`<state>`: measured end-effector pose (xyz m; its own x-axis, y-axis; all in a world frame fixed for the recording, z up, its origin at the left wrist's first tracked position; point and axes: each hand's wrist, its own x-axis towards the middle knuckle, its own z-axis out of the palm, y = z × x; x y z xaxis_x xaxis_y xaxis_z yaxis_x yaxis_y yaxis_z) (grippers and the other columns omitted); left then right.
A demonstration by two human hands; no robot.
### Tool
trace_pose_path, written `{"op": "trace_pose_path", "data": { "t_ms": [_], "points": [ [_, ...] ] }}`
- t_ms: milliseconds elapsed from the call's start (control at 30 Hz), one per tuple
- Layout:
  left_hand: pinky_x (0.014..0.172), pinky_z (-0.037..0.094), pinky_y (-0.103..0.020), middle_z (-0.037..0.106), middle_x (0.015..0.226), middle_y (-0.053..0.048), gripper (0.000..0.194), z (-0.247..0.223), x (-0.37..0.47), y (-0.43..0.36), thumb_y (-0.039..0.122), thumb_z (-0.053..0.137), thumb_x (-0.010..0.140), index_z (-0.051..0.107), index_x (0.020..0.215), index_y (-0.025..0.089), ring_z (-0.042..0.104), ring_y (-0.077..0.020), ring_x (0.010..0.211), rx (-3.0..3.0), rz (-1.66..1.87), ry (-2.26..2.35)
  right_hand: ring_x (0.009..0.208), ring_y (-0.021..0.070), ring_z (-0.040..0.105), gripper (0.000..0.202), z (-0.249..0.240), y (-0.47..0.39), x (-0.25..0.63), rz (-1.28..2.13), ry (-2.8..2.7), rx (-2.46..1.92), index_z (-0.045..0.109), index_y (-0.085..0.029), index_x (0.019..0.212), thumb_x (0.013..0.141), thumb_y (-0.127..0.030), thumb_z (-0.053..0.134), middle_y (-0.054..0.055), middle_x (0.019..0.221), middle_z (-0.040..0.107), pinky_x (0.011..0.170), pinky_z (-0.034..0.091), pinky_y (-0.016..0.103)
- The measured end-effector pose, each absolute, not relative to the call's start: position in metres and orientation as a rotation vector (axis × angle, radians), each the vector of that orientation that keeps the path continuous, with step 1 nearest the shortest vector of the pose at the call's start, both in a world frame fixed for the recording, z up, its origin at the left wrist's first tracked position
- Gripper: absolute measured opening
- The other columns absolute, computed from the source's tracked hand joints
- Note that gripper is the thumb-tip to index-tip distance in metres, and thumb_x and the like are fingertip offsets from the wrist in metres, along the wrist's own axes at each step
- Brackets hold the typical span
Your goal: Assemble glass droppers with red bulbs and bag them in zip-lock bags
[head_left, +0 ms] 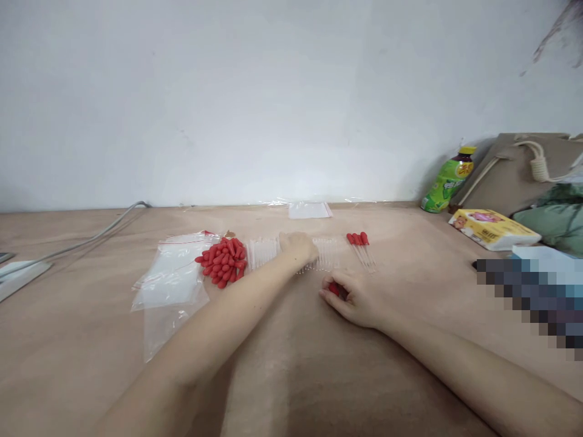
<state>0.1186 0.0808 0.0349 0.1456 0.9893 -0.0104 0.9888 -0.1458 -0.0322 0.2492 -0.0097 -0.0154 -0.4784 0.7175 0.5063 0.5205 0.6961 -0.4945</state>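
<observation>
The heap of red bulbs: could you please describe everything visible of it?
The heap of red, rubbery-looking bulbs lies on the brown tabletop, right of clear plastic bags and left of thin, clear tubes. Its elongated, round-tipped pieces overlap, pointing many ways. Neither the left hand nor the right hand touches it.

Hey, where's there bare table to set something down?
Free table lies between the droppers and the yellow pack, and between the bags and the cable. Crowded: the middle, where red bulbs, clear tubes and the left hand sit close together.
</observation>
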Motion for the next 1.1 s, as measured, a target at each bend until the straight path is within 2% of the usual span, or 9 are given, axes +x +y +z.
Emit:
{"op": "trace_pose_path", "data": {
  "t_ms": [200, 367, 433, 567, 700, 800, 900, 1000, 1100],
  "points": [
    [0.089, 0.032, -0.04, 0.066, 0.098, -0.016, 0.023, 0.034, 0.125, 0.08, 0.022, 0.052, 0.075, 0.067, 0.089, 0.012, 0.058, -0.0278, 0.097, -2.357, 0.065, -2.004, 0.061, 0.0101, 0.045, 0.006, -0.016, -0.008, 0.248, 0.33, -2.215, -0.924, 0.05, -0.019, 0.076, 0.081, -0.019, 0.049, -0.002, 0.065, 0.051, 0.06, 0.036, 0.023],
    [0.085, 0.036, -0.04, 0.065, 0.099, -0.019, 0.025, 0.04, 0.123, 0.083, 0.024, 0.05, 0.076, 0.066, 0.09, 0.01, 0.058, -0.0301, 0.098, -2.376, 0.021, -2.015, 0.065, 0.011, 0.048, 0.009, -0.018, -0.008, 0.248, 0.378, -2.185, -0.913, 0.051, -0.02, 0.081, 0.085, -0.021, 0.044, 0.0, 0.071, 0.054, 0.061, 0.039, 0.023],
    [0.079, 0.04, -0.038, 0.065, 0.098, -0.02, 0.03, 0.047, 0.115, 0.08, 0.027, 0.043, 0.081, 0.065, 0.091, 0.009, 0.059, -0.0302, 0.094, -2.417, -0.03, -1.999, 0.062, 0.0107, 0.048, 0.01, -0.02, -0.008, 0.248, 0.398, -2.122, -0.946, 0.051, -0.02, 0.091, 0.086, -0.022, 0.042, 0.0, 0.071, 0.054, 0.059, 0.04, 0.023],
    [0.069, 0.043, -0.031, 0.065, 0.091, -0.014, 0.034, 0.052, 0.082, 0.056, 0.028, 0.027, 0.09, 0.055, 0.098, 0.011, 0.061, -0.0233, 0.084, -2.548, -0.193, -1.851, 0.052, 0.0098, 0.045, 0.031, -0.024, -0.005, 0.249, 0.437, -2.013, -1.037, 0.042, -0.017, 0.114, 0.084, -0.025, 0.046, -0.001, 0.067, 0.054, 0.052, 0.04, 0.023],
    [0.059, 0.043, -0.027, 0.061, 0.076, -0.005, 0.026, 0.03, 0.038, 0.017, 0.029, 0.024, 0.093, 0.046, 0.095, 0.015, 0.057, -0.0164, 0.064, -2.866, -0.457, -1.529, 0.061, 0.012, 0.054, 0.023, -0.024, 0.0, 0.248, 0.599, -1.951, -1.09, 0.056, -0.017, 0.1, 0.083, -0.031, 0.05, 0.003, 0.075, 0.062, 0.057, 0.045, 0.026],
    [0.063, 0.044, -0.027, 0.06, 0.081, -0.005, 0.018, 0.007, 0.016, -0.004, 0.024, 0.03, 0.092, 0.046, 0.091, 0.017, 0.057, -0.0161, 0.071, -2.958, -0.747, -1.35, 0.064, 0.0129, 0.057, 0.03, -0.023, 0.0, 0.245, 0.689, -1.888, -1.085, 0.056, -0.018, 0.106, 0.081, -0.033, 0.053, 0.004, 0.079, 0.064, 0.058, 0.046, 0.027],
    [0.075, 0.045, -0.029, 0.06, 0.093, -0.006, 0.018, -0.006, 0.01, -0.013, 0.019, 0.034, 0.091, 0.048, 0.101, 0.017, 0.057, -0.0163, 0.086, -2.922, -0.991, -1.224, 0.06, 0.0111, 0.054, 0.025, -0.022, -0.002, 0.242, 0.695, -1.886, -1.097, 0.059, -0.017, 0.097, 0.08, -0.034, 0.054, 0.003, 0.074, 0.063, 0.054, 0.044, 0.024],
    [0.077, 0.045, -0.028, 0.06, 0.094, -0.006, 0.019, -0.008, 0.014, -0.014, 0.018, 0.036, 0.091, 0.051, 0.102, 0.018, 0.057, -0.0153, 0.087, -2.965, -1.045, -1.165, 0.059, 0.0102, 0.051, 0.018, -0.021, -0.006, 0.24, 0.659, -1.958, -1.045, 0.061, -0.018, 0.085, 0.081, -0.034, 0.053, 0.001, 0.069, 0.059, 0.054, 0.041, 0.023],
    [0.076, 0.046, -0.027, 0.06, 0.093, -0.005, 0.018, -0.006, 0.018, -0.011, 0.019, 0.037, 0.091, 0.052, 0.101, 0.018, 0.057, -0.0148, 0.086, -3.005, -1.053, -1.155, 0.065, 0.011, 0.051, 0.015, -0.02, -0.009, 0.241, 0.615, -2.035, -0.946, 0.061, -0.019, 0.087, 0.082, -0.03, 0.052, 0.001, 0.075, 0.059, 0.06, 0.042, 0.024]
  ]
}}
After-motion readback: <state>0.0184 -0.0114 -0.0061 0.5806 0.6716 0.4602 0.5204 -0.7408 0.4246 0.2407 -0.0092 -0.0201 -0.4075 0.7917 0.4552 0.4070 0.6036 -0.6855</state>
